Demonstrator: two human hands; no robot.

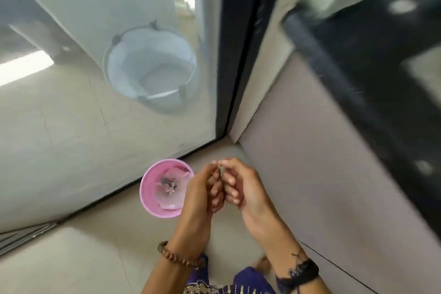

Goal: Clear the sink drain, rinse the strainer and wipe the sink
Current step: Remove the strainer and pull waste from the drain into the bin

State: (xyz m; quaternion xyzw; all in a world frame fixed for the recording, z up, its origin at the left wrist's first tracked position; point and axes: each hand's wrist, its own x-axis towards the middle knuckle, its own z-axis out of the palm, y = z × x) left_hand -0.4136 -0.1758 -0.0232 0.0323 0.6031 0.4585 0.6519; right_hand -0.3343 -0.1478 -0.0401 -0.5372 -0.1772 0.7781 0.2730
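My hands [220, 186], pinching a small dark scrap together beside the pink bin [152, 200], could drop it onto the floor [100, 258].

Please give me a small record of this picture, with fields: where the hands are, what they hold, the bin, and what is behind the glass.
left hand: fingers curled, meeting the right hand above the floor
right hand: fingers curled, pinching a small dark thing together with the left; too blurred to identify
pink bin: on the floor just left of the hands, pale liner inside, bits of dark debris at the bottom
behind glass: grey bucket, light liner
wrists: bead bracelet left, dark band right
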